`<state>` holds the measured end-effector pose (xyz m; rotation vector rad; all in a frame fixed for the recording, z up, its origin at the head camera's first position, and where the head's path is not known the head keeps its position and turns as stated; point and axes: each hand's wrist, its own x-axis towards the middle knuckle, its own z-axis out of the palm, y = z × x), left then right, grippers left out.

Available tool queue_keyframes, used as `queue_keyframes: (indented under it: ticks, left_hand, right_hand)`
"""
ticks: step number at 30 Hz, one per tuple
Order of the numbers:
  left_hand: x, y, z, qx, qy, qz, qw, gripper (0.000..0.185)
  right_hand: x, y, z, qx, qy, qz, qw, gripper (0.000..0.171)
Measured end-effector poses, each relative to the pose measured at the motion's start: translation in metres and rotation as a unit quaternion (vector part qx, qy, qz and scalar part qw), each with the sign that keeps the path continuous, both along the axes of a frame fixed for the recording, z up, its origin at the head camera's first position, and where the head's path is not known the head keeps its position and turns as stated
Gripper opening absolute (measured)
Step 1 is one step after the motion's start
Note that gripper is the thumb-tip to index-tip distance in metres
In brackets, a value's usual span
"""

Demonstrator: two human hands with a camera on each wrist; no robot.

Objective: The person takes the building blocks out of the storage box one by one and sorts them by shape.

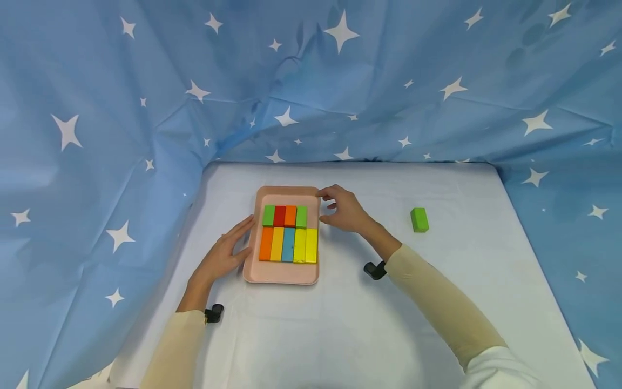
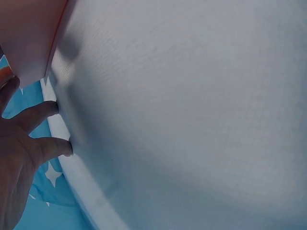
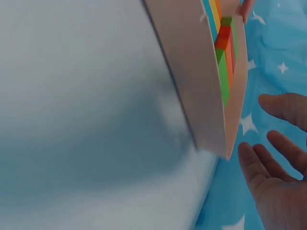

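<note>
A pink tray (image 1: 281, 273) lies on the white table, holding two rows of coloured blocks. The upper row has short green, red (image 1: 279, 215) and orange pieces; longer orange, yellow and blue (image 1: 288, 245) blocks form the lower one. My left hand (image 1: 224, 255) is at the tray's left side, fingers extended, fingertips right at the rim. On the opposite side my right hand (image 1: 346, 209) is by the upper right rim, thumb and fingers spread apart with nothing between them. In the right wrist view, the tray's wall (image 3: 196, 81) stands beside those fingers.
A single green block (image 1: 419, 220) stands on the table to the right, beyond my right hand. The white table (image 1: 340, 335) is bordered by blue star-patterned cloth (image 1: 311, 81) at the back and sides. Small black devices (image 1: 374, 270) sit at both wrists.
</note>
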<state>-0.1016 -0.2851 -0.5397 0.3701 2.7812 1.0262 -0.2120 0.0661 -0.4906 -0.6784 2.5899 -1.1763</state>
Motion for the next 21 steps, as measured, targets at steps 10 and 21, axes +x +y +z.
queue_keyframes:
  ticks: [10, 21]
  left_hand:
    - [0.001, 0.000, -0.001, 0.007, 0.001, 0.004, 1.0000, 0.070]
    - [0.002, 0.000, -0.001, 0.018, 0.002, 0.002, 0.9998, 0.070]
  right_hand:
    - [0.004, -0.051, -0.009, 0.086, -0.038, 0.013, 0.995, 0.065]
    - [0.009, -0.069, -0.012, 0.155, -0.051, 0.013, 0.987, 0.072]
